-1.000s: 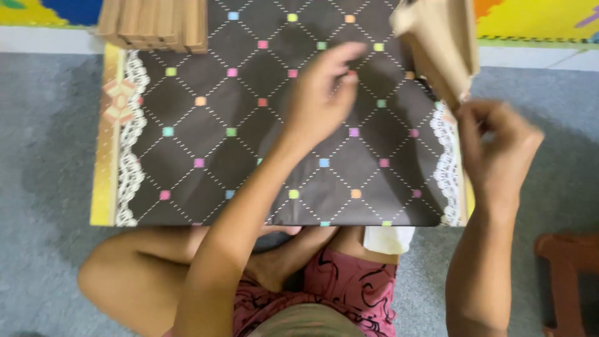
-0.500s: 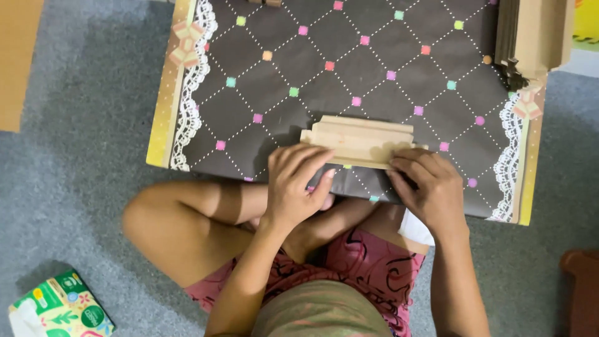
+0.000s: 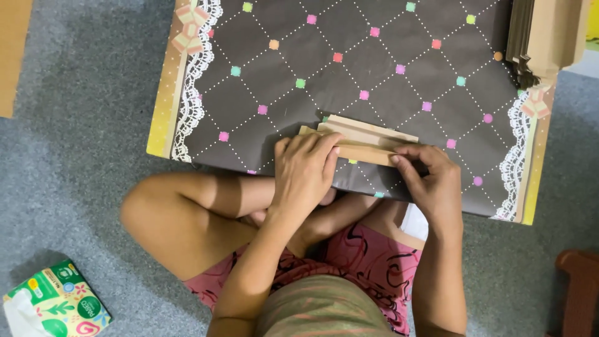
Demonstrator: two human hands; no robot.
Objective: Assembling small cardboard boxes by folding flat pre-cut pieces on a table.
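At about eight o'clock in your view, a green, flower-printed tissue pack [image 3: 57, 304] lies on the grey carpet [image 3: 81, 156], well apart from your hands. At ten o'clock a strip of tan board [image 3: 14, 56] shows at the frame's edge.

Across the top, from eleven to two o'clock, lies the dark board [image 3: 374, 68], patterned with dotted diamonds and small coloured squares (white lace and a yellow band run down each side). Your crossed legs sit just below its near edge.

Near the centre, your left hand [image 3: 304, 171] lies flat, palm down, on the left end of a flat brown paper piece [image 3: 365, 140] that rests on the near part of the dark board. The fingers are extended and pressed together over the paper, not curled round it.

Just to the right, at about three o'clock from that hand, your right hand [image 3: 430, 181] meets the right end of the same paper. Its fingers are bent, with the fingertips [image 3: 399, 161] pinching or pressing the paper's lower edge; which of the two cannot be told.

At one o'clock, a stack of brown paper bags [image 3: 543, 34] stands on the board's far right corner. At four o'clock a piece of reddish wooden furniture [image 3: 580, 281] juts in at the edge.
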